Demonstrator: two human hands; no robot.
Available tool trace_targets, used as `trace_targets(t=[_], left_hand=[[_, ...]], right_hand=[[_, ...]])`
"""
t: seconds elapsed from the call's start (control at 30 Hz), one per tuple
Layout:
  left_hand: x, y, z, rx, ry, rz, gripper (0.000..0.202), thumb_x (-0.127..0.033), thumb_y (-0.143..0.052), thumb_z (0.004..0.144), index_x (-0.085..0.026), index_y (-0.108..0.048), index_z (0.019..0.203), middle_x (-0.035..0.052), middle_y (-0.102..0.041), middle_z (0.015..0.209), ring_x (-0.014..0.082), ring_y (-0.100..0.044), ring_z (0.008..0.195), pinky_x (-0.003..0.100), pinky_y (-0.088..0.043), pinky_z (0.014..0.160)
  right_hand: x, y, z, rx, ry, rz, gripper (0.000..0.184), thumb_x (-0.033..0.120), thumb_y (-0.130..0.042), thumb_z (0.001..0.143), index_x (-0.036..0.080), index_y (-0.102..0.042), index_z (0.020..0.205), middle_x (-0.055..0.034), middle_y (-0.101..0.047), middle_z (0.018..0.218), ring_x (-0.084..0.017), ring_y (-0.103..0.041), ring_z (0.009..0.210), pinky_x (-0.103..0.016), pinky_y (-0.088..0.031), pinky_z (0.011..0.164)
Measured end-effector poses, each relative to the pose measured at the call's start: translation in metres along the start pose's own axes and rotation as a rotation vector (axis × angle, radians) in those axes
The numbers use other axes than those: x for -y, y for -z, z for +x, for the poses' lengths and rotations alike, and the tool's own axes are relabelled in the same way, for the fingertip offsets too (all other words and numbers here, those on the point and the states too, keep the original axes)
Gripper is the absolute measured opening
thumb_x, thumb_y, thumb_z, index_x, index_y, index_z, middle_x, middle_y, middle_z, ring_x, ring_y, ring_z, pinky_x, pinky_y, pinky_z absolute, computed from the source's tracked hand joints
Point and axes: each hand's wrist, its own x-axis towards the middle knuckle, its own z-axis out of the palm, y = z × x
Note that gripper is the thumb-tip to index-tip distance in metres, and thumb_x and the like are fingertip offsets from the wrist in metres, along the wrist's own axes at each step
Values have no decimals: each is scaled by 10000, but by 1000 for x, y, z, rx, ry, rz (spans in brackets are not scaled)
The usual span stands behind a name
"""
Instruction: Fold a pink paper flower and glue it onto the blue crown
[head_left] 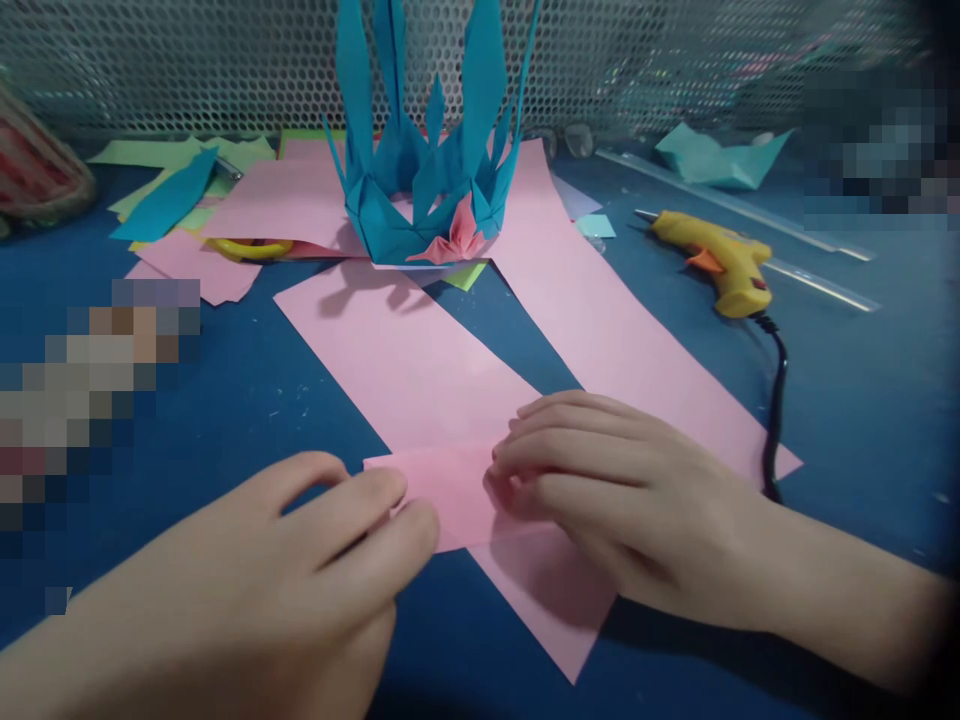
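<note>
A small pink paper piece (450,492) lies across a longer pink paper strip (420,370) in front of me. My left hand (352,540) pinches its left end between thumb and fingers. Over its right part rests my right hand (592,480), fingers curled with the tips against the paper; its thumb side is partly hidden. A second long pink strip (615,310) runs from the back toward the lower right, close behind my right hand.
A blue folded-paper crown (390,220) with a pink paper flower (459,238) stands at the back. To the right lie a yellow glue gun (709,255), its black cord (778,400) and clear glue sticks (825,280). Paper scraps (169,195) and yellow-handled scissors (251,249) sit left.
</note>
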Motion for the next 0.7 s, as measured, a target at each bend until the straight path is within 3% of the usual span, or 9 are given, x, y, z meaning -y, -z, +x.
trace_targets(t=[0.07, 0.13, 0.27, 0.43, 0.57, 0.7], left_hand=[[1, -3, -2, -1, 75, -19, 264, -135, -405, 925, -217, -629, 814, 30, -671, 1127, 220, -580, 1063, 356, -477, 849], [3, -6, -5, 29, 198, -36, 177, -223, -431, 953, -201, -600, 1000, 66, -634, 1222, 243, -571, 1128, 383, -483, 895], [9, -9, -9, 101, 352, -135, 227, -354, -437, 982, -259, -502, 1178, 17, -647, 1133, 215, -632, 1000, 360, -522, 765], [8, -9, -11, 105, 389, -192, 363, -360, -434, 992, -293, -402, 1347, 0, -643, 1164, 192, -626, 1043, 331, -520, 818], [6, -9, -11, 75, 394, -173, 454, -417, -472, 969, -286, -371, 1392, 16, -642, 1158, 224, -610, 1047, 367, -508, 831], [8, -10, -11, 96, 405, -170, 437, -425, -508, 943, -285, -413, 1347, 31, -618, 1176, 247, -594, 1061, 392, -497, 848]], right_hand=[[0, -3, 0, -44, -60, 33, 281, 36, -441, 934, 124, -656, 1093, -99, -694, 1032, -182, -636, 991, -332, -532, 875], [0, -5, 0, -80, -121, 23, 314, 173, -543, 959, 110, -598, 1261, -126, -656, 1136, -198, -603, 1063, -338, -522, 899], [0, -7, 1, -49, -182, 2, 525, 384, -669, 909, 85, -567, 1329, -148, -630, 1167, -239, -579, 1073, -382, -515, 918], [1, -8, 3, -80, -186, 37, 371, 306, -678, 905, 101, -653, 1214, -107, -633, 986, -212, -582, 906, -337, -537, 788], [4, -8, 4, -119, -186, 41, 229, 208, -610, 947, 118, -671, 1149, -66, -642, 899, -167, -603, 796, -274, -530, 709], [5, -11, 2, -164, -203, 19, 289, 189, -596, 963, 101, -628, 1237, -39, -661, 860, -130, -622, 734, -228, -529, 675]])
